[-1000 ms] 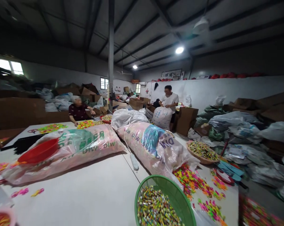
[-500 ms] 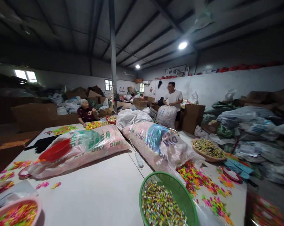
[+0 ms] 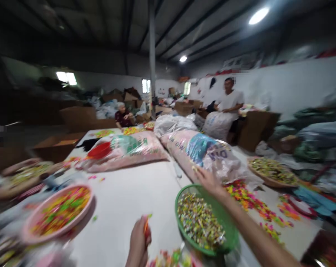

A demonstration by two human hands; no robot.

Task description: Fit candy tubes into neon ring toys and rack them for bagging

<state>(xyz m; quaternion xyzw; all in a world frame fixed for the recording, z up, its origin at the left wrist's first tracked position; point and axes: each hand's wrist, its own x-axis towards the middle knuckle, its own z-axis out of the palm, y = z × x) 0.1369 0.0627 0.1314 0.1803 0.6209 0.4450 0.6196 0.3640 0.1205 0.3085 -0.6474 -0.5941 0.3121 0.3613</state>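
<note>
My left hand (image 3: 138, 239) is closed near the front of the white table (image 3: 123, 193). Small bright orange and green pieces stick out of its fingers. My right hand (image 3: 209, 181) reaches over the far rim of a green plastic basket (image 3: 226, 226), its fingers pinched together. Something small and pale yellow shows at the fingertips, too blurred to name. Many short, multicoloured pieces (image 3: 198, 218) fill the basket. In front of me, partly cut off by the bottom edge, lies a heap of bright pieces (image 3: 170, 259).
A pink basin (image 3: 91, 191) of bright pieces stands at left, beside another person's arms (image 3: 20, 185). Two printed sacks (image 3: 140, 148) (image 3: 184, 148) lie across the table; a red bowl (image 3: 99, 150) rests on one. A round tray (image 3: 273, 183) stands right. Two people are farther back.
Both my hands have come into view, the left low in the middle, the right over the green basket. The view has turned left and down, bringing in the whole pink basin.
</note>
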